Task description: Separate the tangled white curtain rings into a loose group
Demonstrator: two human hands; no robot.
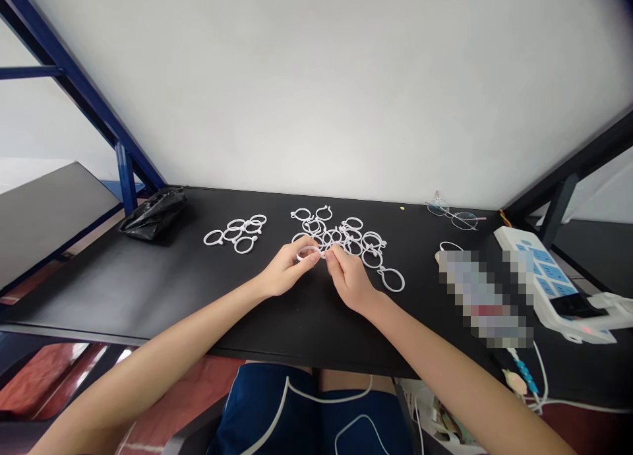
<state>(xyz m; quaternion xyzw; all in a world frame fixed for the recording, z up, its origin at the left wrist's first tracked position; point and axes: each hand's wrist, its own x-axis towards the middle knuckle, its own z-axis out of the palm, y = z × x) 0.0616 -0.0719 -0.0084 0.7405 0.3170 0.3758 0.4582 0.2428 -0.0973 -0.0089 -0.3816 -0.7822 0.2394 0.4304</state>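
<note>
Both hands meet over the middle of the black table point(148, 277). My left hand point(287, 270) and my right hand point(349, 277) pinch the same white plastic ring point(309, 252), one on each side, fingers closed on it. Just beyond the hands lies a loose heap of several white rings point(346, 234). A smaller group of white rings point(237, 232) sits to the left of it. One single ring point(392, 279) lies to the right of my right hand.
A crumpled black plastic bag point(154, 214) lies at the back left. A pair of glasses point(452, 214) rests at the back right. A white power strip point(544, 277) with cables sits at the right edge. A white wall stands behind the table.
</note>
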